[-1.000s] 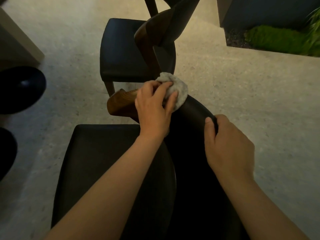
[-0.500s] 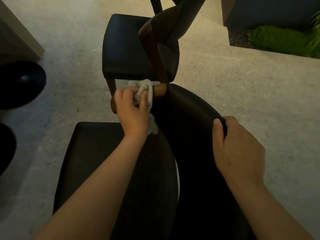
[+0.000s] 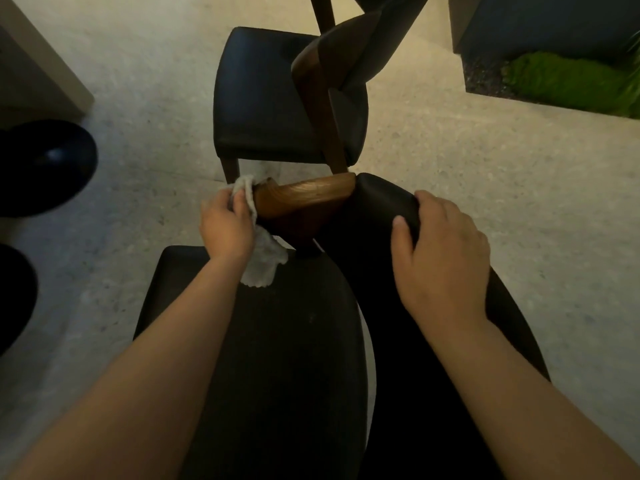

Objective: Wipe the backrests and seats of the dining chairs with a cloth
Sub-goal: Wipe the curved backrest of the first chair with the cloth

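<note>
The left hand [image 3: 227, 225] grips a pale cloth [image 3: 263, 265], its fingers curled round the bunched upper part. It holds the cloth against the left tip of the wood end [image 3: 304, 197] of the near chair's backrest [image 3: 381, 202]. The loose lower part of the cloth hangs below the hand, over the back edge of the black seat [image 3: 270, 341].

The right hand [image 3: 440, 258] is clamped on the top of the dark padded backrest, just right of where the padding meets the wood. Its thumb lies on the near face and its fingers wrap over the far side. The two hands are well apart, with the wood end and the padded corner between them. Both forearms are bare and reach in from the bottom edge.

Just beyond stands a far chair [image 3: 263, 98] with the same black seat. Its backrest [image 3: 346, 53] is on the right side, and a wooden leg shows below the seat's near left corner. The far chair's rear post comes down close to the near chair's wood end; whether they touch cannot be told.

The floor [image 3: 450, 202] is pale and speckled. At the upper right is a planter [image 3: 571, 77] with green moss. At the left edge are two dark round shapes [image 3: 45, 164], too dim to identify.
</note>
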`<action>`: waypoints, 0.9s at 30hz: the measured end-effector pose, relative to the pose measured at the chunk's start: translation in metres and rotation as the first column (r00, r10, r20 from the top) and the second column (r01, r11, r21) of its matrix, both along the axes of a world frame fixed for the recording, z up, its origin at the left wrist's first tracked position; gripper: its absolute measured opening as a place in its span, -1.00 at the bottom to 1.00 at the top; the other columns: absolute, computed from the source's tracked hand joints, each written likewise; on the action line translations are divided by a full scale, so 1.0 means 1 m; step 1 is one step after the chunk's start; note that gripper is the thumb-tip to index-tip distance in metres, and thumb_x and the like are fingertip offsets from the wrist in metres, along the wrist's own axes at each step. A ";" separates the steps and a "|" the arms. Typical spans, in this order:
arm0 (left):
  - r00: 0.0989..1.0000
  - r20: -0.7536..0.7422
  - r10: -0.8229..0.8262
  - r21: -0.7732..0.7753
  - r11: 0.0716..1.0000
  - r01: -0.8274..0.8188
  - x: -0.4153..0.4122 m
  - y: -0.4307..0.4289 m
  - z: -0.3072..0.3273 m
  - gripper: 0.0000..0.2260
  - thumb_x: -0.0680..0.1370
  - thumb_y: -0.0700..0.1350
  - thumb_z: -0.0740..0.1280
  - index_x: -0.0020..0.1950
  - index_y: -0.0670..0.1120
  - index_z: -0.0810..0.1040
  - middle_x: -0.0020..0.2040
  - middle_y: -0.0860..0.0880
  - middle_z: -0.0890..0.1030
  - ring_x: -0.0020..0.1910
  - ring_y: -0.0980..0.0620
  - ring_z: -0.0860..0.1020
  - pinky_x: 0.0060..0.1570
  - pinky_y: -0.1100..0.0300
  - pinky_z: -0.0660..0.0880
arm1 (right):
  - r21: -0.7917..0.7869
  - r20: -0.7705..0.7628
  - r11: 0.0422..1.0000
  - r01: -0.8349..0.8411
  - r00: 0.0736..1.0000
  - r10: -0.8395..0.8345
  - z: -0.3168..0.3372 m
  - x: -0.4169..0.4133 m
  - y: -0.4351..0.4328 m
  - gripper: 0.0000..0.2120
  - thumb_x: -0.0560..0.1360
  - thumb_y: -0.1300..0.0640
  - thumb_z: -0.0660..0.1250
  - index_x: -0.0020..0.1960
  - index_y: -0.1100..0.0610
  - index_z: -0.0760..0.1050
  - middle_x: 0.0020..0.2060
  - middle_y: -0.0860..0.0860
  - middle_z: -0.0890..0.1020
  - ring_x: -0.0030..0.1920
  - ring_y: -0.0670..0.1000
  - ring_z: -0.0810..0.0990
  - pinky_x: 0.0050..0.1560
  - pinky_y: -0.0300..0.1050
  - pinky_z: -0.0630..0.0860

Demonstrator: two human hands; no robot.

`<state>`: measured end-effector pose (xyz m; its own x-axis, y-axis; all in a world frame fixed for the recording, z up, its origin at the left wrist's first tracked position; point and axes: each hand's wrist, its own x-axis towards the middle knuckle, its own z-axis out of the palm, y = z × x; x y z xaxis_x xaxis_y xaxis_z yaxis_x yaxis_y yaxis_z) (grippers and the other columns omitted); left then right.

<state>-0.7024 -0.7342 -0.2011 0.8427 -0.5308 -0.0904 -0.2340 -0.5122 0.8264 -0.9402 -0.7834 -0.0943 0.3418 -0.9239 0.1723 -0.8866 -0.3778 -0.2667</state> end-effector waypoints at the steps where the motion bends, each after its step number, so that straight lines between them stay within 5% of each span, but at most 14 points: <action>1: 0.998 -0.058 -0.008 -0.007 1.000 0.008 0.003 0.000 -0.002 -0.75 0.66 0.10 0.12 -0.05 0.00 0.49 -0.15 0.02 0.51 -0.21 0.10 0.49 -0.19 0.22 0.42 | -0.023 -0.026 1.000 0.014 1.000 -0.015 -0.003 0.002 0.000 -0.57 0.61 -0.08 0.11 0.40 0.12 0.34 0.24 0.08 0.52 0.20 0.08 0.50 0.22 0.05 0.37; 10: 0.947 -0.308 0.088 0.016 0.996 -0.087 -0.004 0.021 -0.033 -0.70 0.66 0.03 0.10 -0.21 0.02 0.47 -0.26 0.02 0.50 -0.29 0.11 0.49 -0.24 0.19 0.40 | -0.135 -0.170 0.991 0.011 0.985 -0.034 -0.016 0.003 0.001 -0.45 0.59 -0.18 0.10 0.42 0.17 0.29 0.22 0.15 0.51 0.18 0.16 0.49 0.20 0.10 0.37; 13: 0.944 -0.330 -0.004 0.150 0.987 0.057 -0.014 0.043 -0.043 -0.80 0.63 0.02 0.19 -0.16 0.10 0.50 -0.21 0.04 0.54 -0.25 0.12 0.54 -0.26 0.21 0.42 | -0.128 -0.169 0.992 0.006 0.985 -0.028 -0.015 0.002 0.003 -0.45 0.60 -0.18 0.09 0.43 0.18 0.28 0.23 0.16 0.50 0.19 0.17 0.48 0.21 0.11 0.36; 18: 0.931 -0.322 -0.170 0.068 0.977 0.202 -0.027 0.077 -0.032 -0.94 0.59 0.15 0.24 0.01 0.24 0.48 -0.10 0.17 0.55 -0.16 0.32 0.54 -0.25 0.33 0.38 | -0.064 -0.146 0.998 -0.007 0.989 -0.003 -0.009 -0.002 0.003 -0.45 0.61 -0.14 0.09 0.47 0.17 0.25 0.33 0.17 0.45 0.33 0.16 0.40 0.39 0.13 0.23; 22: 0.878 -0.422 -0.226 0.020 0.966 0.258 -0.032 0.092 -0.011 -0.77 0.58 0.13 0.27 0.23 0.21 0.43 0.01 0.23 0.50 -0.03 0.23 0.50 -0.18 0.30 0.39 | 0.022 -0.023 0.996 -0.089 0.996 0.090 -0.001 -0.002 0.027 -0.52 0.61 -0.02 0.14 0.48 0.15 0.26 0.44 0.14 0.33 0.49 0.11 0.22 0.52 0.16 0.03; 27: 0.766 -0.578 -0.282 -0.095 0.955 0.280 -0.035 0.112 0.019 -0.64 0.57 0.10 0.27 0.36 0.11 0.44 0.15 0.13 0.54 0.10 0.14 0.54 -0.06 0.21 0.51 | 0.296 0.189 0.943 -0.151 0.977 0.097 -0.003 0.003 0.092 -0.50 0.57 -0.06 0.13 0.50 -0.06 0.22 0.49 -0.09 0.24 0.47 -0.12 0.20 0.40 -0.14 0.23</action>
